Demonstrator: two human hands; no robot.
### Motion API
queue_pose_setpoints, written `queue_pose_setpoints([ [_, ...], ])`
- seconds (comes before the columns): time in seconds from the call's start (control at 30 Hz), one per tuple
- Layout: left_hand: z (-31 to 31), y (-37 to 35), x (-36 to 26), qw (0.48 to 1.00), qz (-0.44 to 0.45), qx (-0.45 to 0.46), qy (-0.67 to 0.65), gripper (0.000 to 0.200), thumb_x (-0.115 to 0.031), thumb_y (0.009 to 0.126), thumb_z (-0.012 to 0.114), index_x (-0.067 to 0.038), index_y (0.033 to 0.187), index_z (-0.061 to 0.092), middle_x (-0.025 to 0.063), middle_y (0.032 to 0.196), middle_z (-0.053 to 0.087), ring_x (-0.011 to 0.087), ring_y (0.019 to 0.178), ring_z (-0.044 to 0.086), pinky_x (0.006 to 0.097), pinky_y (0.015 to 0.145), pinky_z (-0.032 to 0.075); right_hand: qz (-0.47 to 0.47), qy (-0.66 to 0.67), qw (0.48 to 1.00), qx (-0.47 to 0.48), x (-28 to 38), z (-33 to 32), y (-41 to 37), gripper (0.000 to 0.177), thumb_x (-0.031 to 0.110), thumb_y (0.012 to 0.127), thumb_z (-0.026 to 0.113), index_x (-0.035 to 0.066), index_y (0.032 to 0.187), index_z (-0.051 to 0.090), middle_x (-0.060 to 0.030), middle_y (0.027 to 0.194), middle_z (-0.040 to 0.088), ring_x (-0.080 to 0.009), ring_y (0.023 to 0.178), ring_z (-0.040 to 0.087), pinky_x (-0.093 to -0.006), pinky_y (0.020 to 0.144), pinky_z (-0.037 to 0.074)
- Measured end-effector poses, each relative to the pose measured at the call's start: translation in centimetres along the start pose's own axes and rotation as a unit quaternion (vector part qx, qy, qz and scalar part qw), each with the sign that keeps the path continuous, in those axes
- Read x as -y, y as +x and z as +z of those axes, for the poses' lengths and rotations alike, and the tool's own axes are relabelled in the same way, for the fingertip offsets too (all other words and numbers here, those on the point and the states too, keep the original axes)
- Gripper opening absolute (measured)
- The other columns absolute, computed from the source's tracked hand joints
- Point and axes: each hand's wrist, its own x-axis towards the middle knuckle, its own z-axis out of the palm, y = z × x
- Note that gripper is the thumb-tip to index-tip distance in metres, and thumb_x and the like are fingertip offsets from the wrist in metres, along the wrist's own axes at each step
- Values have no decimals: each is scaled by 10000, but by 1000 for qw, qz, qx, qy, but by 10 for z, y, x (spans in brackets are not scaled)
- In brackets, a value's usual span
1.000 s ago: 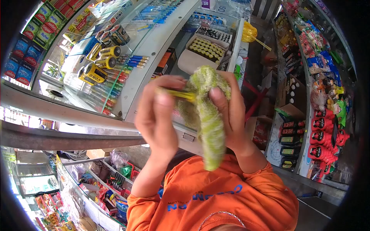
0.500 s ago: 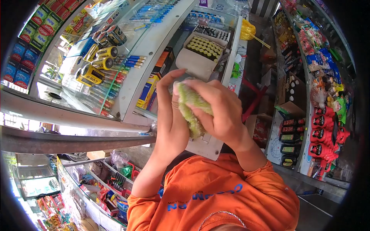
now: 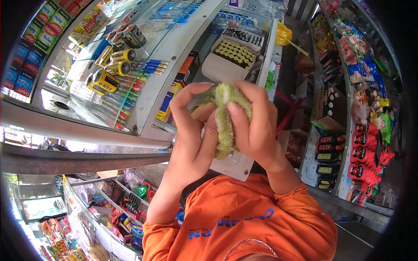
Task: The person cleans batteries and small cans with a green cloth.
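A fuzzy light-green cloth (image 3: 224, 117) is bunched between my two hands, in front of my orange shirt. My left hand (image 3: 191, 130) has its fingers curled round the cloth's left side, the thumb pressed against its middle. On the right side, my right hand (image 3: 257, 122) grips the cloth, with the thumb near its top. Just beyond the hands, an open box of yellow-topped batteries (image 3: 234, 53) lies in the glass display case. Part of the cloth is hidden behind my fingers.
Glass counter edge (image 3: 152, 80) at left holds pens and large yellow-black batteries (image 3: 104, 82). Shelves at right carry red-capped bottles (image 3: 359, 154) and snack packets. A yellow bag (image 3: 283, 34) hangs beyond the case. A lower glass case (image 3: 93, 217) with small goods stands at lower left.
The cloth has turned more upright and been bunched between both hands. My left hand, flatter before, has curled its fingers onto it, and my right hand has shifted its grip.
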Motion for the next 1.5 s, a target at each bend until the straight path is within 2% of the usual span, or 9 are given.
queue_pose_setpoints([
  [0.23,-8,-10,8,970,124,-180,109,467,59,1040,518,-15,1380,207,193,1054,599,216,904,640,305,821,498,185,87,979,-14,-5,-8,12,292,233,1067,591,47,1291,584,-181,1042,705,-377,900,714,-421,746,542],
  [0.33,-13,-6,7,966,88,-236,65,452,26,1048,545,16,1366,225,153,1005,596,155,798,592,264,742,454,15,-71,962,263,-14,-20,10,464,252,958,713,84,1373,590,-116,1138,662,-342,1093,616,-417,974,460],
  [0.5,-11,-1,6,979,17,-167,112,411,-25,1053,585,71,1339,305,143,1016,619,138,761,595,272,724,450,-4,30,981,190,-5,-31,31,449,243,925,754,95,1334,641,-94,1152,683,-324,1076,641,-414,959,462],
  [0.63,-6,13,9,975,103,-118,157,386,-49,1055,588,79,1338,358,125,849,637,190,698,617,301,686,461,-14,39,976,212,-17,-36,31,362,231,918,757,89,1246,700,-98,1103,717,-311,1076,669,-418,944,466],
  [0.73,-7,23,-4,975,8,-113,190,311,-66,1057,590,29,1318,449,126,812,665,236,659,654,349,625,483,-14,-169,976,137,-52,-45,39,383,206,878,774,98,1240,710,-101,1098,728,-304,1103,661,-431,973,455],
  [0.87,-11,40,9,964,23,-89,250,216,-103,1064,599,7,1247,563,151,910,749,191,878,759,276,744,526,-14,-376,918,127,-95,-49,35,319,170,860,766,108,1172,744,-102,1103,721,-302,1146,630,-448,1008,414],
  [0.93,-8,55,13,955,62,-103,272,142,-95,985,691,8,1073,645,176,907,750,301,798,749,375,680,542,53,-404,900,155,-100,-45,40,244,157,848,761,121,1088,775,-83,1100,711,-295,1172,602,-460,1024,382],
  [1.23,17,122,39,936,95,-26,337,165,-164,950,710,1,942,723,183,823,740,389,763,720,442,689,556,70,-296,949,84,-107,-61,52,118,162,888,715,104,943,800,-83,912,757,-308,898,716,-442,869,499],
  [1.5,30,147,68,907,82,51,409,181,-206,940,724,-28,970,740,171,826,756,376,798,734,449,723,567,180,-287,941,-13,-103,-111,35,189,215,908,726,90,1035,792,-104,1022,763,-328,921,729,-381,820,550],
])
